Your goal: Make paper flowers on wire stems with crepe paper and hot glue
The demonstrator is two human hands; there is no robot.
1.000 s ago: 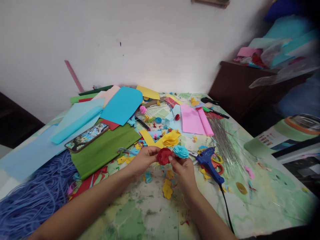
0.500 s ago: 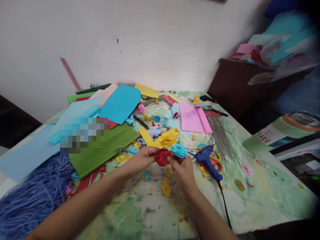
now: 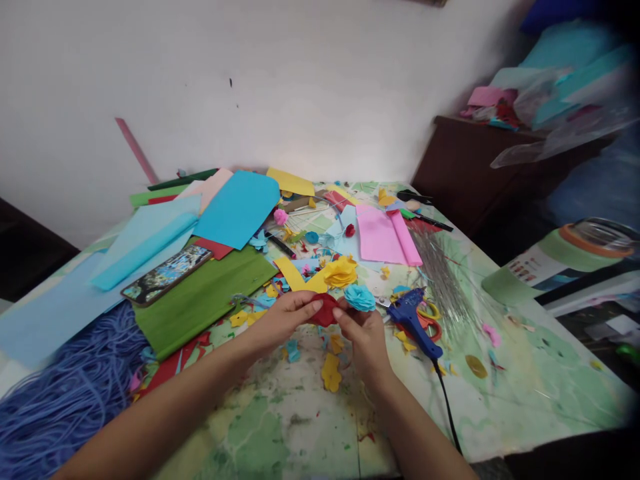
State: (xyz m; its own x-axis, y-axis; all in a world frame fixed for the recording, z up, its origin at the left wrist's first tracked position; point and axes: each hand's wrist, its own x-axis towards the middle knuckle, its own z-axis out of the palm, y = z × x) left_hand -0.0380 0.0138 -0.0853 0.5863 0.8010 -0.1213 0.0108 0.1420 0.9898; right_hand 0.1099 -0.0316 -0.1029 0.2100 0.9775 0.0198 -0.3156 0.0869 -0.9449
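Note:
A red paper flower [image 3: 326,311] is pinched between my left hand [image 3: 290,316] and my right hand [image 3: 366,340], above the near middle of the table. My left thumb lies over its petals, and the right thumb presses its other edge. Just behind my right fingers sits a light blue paper flower [image 3: 360,298]; I cannot tell whether it touches them. A yellow paper flower [image 3: 341,272] lies a little farther back. Below the hands is a flat yellow flower cutout [image 3: 331,372]. To the right lie a blue glue gun [image 3: 414,323] and orange-handled scissors [image 3: 431,327], partly covered by it.
Coloured paper sheets [image 3: 240,208], a phone [image 3: 167,275] and blue yarn [image 3: 75,380] cover the left side. Pink paper [image 3: 383,235] and thin wires [image 3: 443,280] lie back right. A green bottle [image 3: 555,261] stands at the right edge. Scraps litter the middle.
My left thumb has moved over the front of the red flower, which now looks flatter and more covered. The view has shifted slightly; the glue gun and scissors lie as before.

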